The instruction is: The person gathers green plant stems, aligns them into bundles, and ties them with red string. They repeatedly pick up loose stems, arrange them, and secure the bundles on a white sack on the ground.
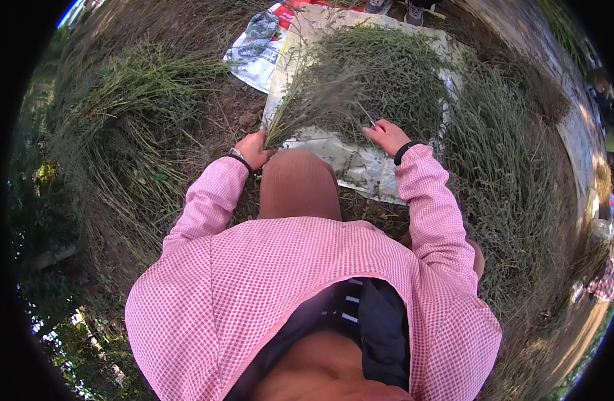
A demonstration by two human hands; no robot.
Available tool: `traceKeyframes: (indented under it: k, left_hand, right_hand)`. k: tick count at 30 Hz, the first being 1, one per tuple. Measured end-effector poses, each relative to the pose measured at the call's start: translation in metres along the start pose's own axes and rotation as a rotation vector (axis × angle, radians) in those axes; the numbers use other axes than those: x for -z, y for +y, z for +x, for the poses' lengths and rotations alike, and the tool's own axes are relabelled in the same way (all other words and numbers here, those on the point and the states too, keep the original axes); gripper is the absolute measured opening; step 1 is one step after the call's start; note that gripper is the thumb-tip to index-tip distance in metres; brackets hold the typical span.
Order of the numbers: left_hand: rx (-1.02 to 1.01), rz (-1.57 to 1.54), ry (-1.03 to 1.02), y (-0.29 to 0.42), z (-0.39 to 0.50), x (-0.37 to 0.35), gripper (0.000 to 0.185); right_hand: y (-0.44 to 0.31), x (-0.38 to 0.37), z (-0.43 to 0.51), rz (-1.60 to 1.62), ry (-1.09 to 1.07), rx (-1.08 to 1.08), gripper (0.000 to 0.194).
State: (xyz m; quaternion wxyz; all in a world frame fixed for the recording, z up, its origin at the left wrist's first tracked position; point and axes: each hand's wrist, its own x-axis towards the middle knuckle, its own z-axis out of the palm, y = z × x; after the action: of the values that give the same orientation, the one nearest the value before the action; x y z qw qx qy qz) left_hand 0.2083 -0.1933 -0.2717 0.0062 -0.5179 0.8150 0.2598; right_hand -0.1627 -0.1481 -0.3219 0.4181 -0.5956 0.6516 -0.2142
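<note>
My left hand grips the stem ends of a bunch of cut plants, whose bushy tops fan out up and to the right over a pale plastic sheet. In my right hand is a slim metal tool; its shiny end points away toward the bunch, and its handle is mostly hidden by my fingers. Beyond the tool, a heap of green-grey plant tops covers much of the sheet. The bunch's tops are blurred where they overlap this heap. My bent knee rises between my arms.
Long-stemmed plants lie piled on the soil at left, and more at right. A white and red printed sack bears a camouflage-patterned cloth item. Another person's shoes stand at the sheet's far edge. Other people are at far right.
</note>
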Motion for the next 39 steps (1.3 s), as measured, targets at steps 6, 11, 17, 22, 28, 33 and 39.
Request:
traceKeyframes:
  k: [6,11,17,22,28,33,39]
  left_hand:
    - [0.047,0.004,-0.045,0.021,0.0,0.01,0.041]
    - [0.012,-0.1,-0.023,-0.003,-0.002,0.004,0.04]
    - [0.055,-0.016,-0.023,-0.011,0.003,-0.004,0.039]
    - [0.024,0.013,-0.041,0.004,0.001,0.001,0.041]
    - [0.138,0.213,0.01,0.013,-0.003,0.012,0.046]
    - [0.238,0.32,0.015,0.027,-0.003,0.017,0.052]
    - [0.264,0.415,0.01,0.04,-0.002,0.018,0.049]
  right_hand:
    - [-0.025,0.0,0.012,0.349,0.217,-0.183,0.045]
    - [0.009,0.001,-0.001,0.744,-0.04,-0.44,0.041]
    - [0.012,-0.027,0.013,0.635,-0.232,-0.352,0.044]
    - [0.008,-0.03,0.026,0.829,0.012,-0.463,0.041]
    - [0.029,-0.006,0.0,0.922,0.148,-0.529,0.044]
    - [-0.026,0.013,-0.044,0.87,-0.342,-0.162,0.038]
    - [-0.088,0.006,-0.014,0.738,-0.275,-0.13,0.041]
